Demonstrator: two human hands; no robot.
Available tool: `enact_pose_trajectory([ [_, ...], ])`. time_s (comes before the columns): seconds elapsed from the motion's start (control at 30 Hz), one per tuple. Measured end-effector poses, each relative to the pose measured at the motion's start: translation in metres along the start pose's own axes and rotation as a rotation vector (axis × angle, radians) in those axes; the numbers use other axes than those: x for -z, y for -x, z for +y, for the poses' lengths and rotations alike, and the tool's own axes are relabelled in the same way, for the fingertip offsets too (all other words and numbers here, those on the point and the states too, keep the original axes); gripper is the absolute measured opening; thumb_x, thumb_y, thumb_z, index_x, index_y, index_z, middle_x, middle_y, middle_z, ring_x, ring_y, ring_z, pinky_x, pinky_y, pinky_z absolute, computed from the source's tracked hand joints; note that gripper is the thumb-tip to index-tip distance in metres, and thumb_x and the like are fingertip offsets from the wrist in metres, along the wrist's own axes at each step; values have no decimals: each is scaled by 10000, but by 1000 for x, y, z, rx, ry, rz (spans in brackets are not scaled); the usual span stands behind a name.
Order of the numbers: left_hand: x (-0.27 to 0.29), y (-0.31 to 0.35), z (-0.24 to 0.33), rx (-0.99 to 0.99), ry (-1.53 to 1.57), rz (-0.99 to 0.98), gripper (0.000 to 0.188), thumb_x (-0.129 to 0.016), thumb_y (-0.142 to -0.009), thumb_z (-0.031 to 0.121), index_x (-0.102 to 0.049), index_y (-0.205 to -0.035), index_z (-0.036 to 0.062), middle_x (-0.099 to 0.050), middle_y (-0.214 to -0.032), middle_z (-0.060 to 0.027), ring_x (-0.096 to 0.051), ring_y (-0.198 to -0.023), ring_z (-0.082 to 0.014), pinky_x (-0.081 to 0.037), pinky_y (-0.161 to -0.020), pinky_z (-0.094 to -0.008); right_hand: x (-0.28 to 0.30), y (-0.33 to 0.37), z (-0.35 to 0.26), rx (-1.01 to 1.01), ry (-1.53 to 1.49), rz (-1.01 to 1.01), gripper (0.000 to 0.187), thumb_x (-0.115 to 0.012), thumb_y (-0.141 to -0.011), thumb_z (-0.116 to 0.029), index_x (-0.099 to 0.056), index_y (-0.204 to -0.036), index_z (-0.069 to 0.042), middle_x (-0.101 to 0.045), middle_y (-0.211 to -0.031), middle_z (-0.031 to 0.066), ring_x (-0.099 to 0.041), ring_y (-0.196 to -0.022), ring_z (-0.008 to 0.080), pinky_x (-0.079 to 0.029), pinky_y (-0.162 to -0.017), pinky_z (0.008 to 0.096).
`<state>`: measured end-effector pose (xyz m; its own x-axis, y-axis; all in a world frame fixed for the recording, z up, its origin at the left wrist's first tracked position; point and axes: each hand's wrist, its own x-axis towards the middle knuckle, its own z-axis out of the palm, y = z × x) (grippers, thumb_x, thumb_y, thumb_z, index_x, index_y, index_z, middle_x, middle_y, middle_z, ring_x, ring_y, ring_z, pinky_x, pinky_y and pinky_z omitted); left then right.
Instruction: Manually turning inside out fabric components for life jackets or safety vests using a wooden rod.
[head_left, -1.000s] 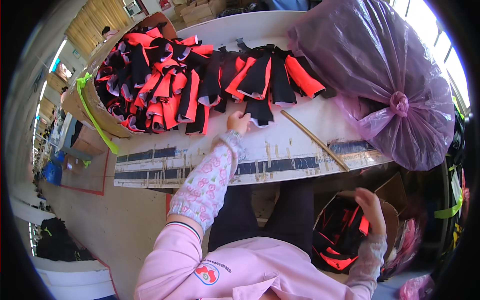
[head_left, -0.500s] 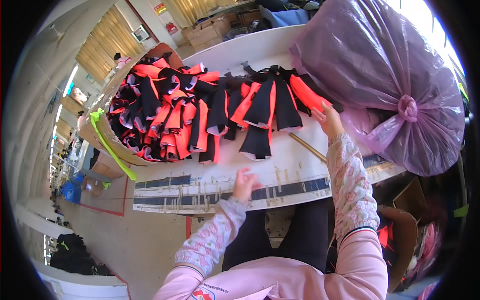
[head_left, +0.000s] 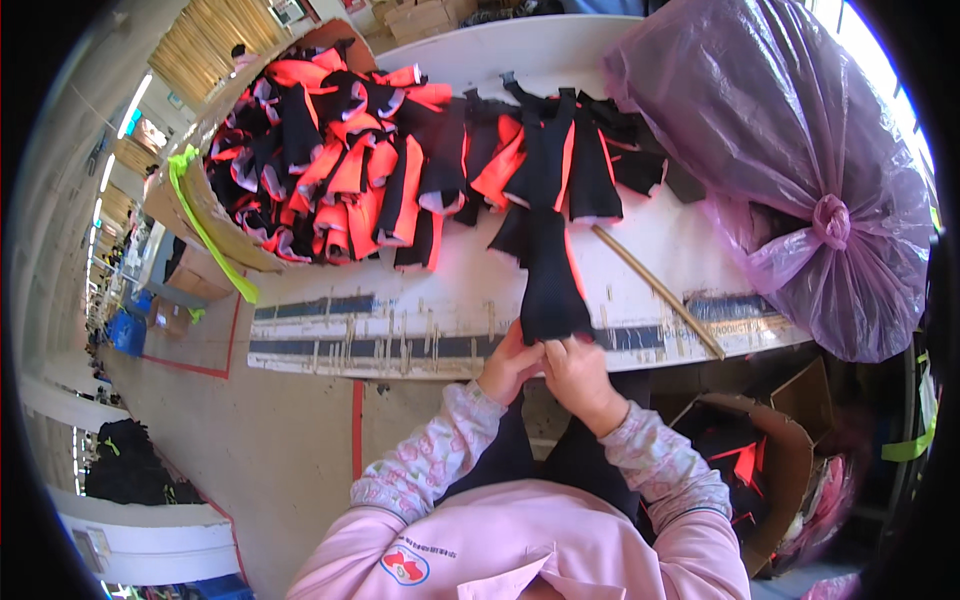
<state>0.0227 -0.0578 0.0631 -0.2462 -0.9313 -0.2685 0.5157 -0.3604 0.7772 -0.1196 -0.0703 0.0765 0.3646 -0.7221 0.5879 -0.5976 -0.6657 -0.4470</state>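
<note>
Near the front edge of the white table [head_left: 640,270], both hands hold the wide near end of a black-and-orange fabric piece [head_left: 553,285]. My left hand [head_left: 510,366] pinches its edge from the left. Close beside it, my right hand [head_left: 582,380] is closed on the same edge, fingers curled under. The piece stretches away from me, mostly black with an orange strip down its right side. Beyond it, several similar fabric pieces [head_left: 597,180] lie overlapped in a row, some with black straps at the far end.
At the left, a tipped cardboard box [head_left: 190,205] spills a heap of black-and-orange pieces [head_left: 330,165]. A knotted purple plastic bag [head_left: 770,140] fills the right side. A thin tan stick [head_left: 660,292] lies on the table. Below right stands an open carton [head_left: 790,460].
My right hand has left the orange piece by the purple bag and come down beside my left hand. Both now grip a black-and-orange piece at the table's front. The view has shifted slightly.
</note>
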Motion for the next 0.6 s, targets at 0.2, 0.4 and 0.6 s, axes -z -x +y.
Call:
enact_pose_trajectory([
  [0.2,17,24,-31,-11,-86,-124,537,-558,-839,23,-326,-1319,86,-505,-1184,-74,-543,-1042,-197,-475,-857,-347,18,52,-24,-228,-295,31,102,-633,-721,-6,-587,-803,-46,-559,-707,115,-573,-607,320,-464,-505,373],
  [0.4,13,32,-62,97,-74,42,363,-489,-905,110,-355,-1237,50,-573,-1037,-129,-630,-833,-209,-522,-755,-307,40,36,-13,-204,165,229,393,-633,-697,1,-558,-1078,-64,-516,-1067,170,-588,-761,304,-486,-643,336],
  [0.6,13,43,-70,87,-80,131,332,-542,-890,222,-407,-1141,52,-590,-964,-114,-623,-780,-185,-526,-695,-293,13,57,3,-445,-302,-167,480,-561,-729,24,-489,-1196,-61,-443,-1172,235,-536,-959,403,-483,-767,388],
])
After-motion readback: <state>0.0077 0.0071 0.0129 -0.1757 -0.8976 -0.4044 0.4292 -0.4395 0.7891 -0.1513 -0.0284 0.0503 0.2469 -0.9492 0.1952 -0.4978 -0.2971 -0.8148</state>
